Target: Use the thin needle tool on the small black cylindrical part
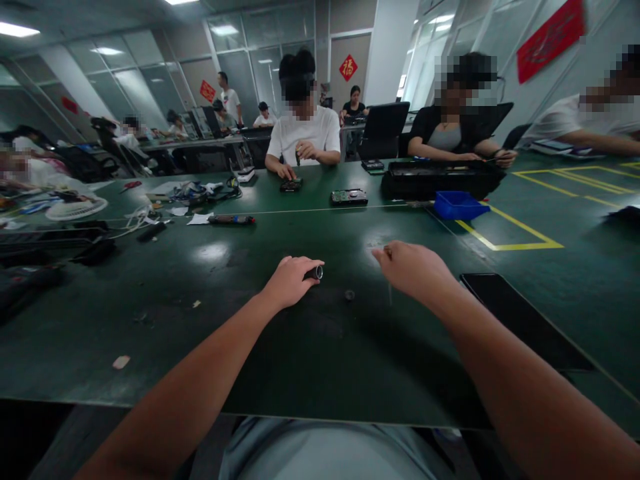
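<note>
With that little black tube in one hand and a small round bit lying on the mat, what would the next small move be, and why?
Probably the right hand drops to pick up the small round piece. That hand looks closed, though whether it holds anything is unclear. The piece lies loose just below it, while the left hand grips the black cylinder with its open end facing that way.

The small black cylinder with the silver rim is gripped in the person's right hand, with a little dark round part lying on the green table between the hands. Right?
Not quite. The small black cylinder with the silver rim is in the left hand, not the right hand, as the head view shows. The little dark round part does lie on the green table between the hands.
</note>
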`<act>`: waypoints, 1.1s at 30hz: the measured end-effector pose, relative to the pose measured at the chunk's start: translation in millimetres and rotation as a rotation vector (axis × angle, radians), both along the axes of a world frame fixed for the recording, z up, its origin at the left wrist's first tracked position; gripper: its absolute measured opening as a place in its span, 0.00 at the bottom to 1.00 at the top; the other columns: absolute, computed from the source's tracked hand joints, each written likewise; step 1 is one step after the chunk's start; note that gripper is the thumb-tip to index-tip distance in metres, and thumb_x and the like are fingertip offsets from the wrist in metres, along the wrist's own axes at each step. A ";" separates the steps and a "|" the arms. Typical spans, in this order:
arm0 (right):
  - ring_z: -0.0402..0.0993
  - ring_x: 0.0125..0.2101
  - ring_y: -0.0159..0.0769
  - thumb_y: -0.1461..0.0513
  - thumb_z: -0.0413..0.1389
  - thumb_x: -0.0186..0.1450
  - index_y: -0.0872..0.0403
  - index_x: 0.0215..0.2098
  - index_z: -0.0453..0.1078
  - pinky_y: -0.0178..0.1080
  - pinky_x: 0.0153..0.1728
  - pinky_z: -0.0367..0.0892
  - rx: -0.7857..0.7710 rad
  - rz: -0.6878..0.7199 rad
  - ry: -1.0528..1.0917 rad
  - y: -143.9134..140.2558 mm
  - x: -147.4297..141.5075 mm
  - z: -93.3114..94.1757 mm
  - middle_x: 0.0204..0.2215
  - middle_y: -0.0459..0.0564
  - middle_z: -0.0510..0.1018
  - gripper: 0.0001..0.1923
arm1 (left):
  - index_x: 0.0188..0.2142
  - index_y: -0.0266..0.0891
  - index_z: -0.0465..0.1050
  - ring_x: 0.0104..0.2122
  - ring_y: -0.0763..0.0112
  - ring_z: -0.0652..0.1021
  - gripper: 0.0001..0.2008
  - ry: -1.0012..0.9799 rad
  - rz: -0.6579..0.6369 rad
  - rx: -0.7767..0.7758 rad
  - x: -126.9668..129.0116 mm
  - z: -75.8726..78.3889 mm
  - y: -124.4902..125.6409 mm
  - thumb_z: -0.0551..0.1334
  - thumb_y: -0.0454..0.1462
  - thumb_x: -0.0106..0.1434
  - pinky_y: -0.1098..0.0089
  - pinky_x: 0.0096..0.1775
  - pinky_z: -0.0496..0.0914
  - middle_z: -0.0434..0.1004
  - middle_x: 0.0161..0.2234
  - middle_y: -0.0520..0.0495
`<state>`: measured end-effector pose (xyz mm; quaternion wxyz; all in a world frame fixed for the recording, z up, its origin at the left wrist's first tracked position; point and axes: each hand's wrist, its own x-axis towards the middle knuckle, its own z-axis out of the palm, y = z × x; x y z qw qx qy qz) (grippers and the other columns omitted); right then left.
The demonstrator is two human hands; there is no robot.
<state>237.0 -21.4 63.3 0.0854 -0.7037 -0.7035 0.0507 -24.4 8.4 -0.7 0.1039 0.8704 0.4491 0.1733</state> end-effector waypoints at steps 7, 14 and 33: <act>0.75 0.50 0.61 0.54 0.45 0.72 0.60 0.36 0.78 0.52 0.49 0.66 -0.248 -0.199 -0.047 8.4 86.0 0.2 0.43 0.71 0.80 0.24 | 0.63 0.45 0.64 0.52 0.60 0.73 0.23 -0.149 0.019 -0.111 4.6 9.0 -9.0 0.58 0.39 0.69 0.57 0.55 0.67 0.73 0.52 0.44; 0.77 0.46 0.59 0.56 0.43 0.73 0.58 0.31 0.76 0.52 0.49 0.67 -0.360 -0.237 0.003 0.4 97.2 2.6 0.38 0.69 0.81 0.24 | 0.60 0.42 0.63 0.52 0.58 0.73 0.20 -0.303 0.046 -0.287 13.7 17.2 -17.8 0.55 0.41 0.70 0.57 0.53 0.68 0.70 0.55 0.41; 0.75 0.52 0.58 0.50 0.43 0.71 0.61 0.49 0.77 0.51 0.47 0.69 -0.233 -0.057 -0.134 26.1 1.2 4.9 0.51 0.70 0.78 0.29 | 0.53 0.42 0.73 0.41 0.58 0.78 0.19 0.302 -0.228 -0.121 89.7 9.0 -21.3 0.58 0.48 0.68 0.65 0.36 0.70 0.77 0.45 0.43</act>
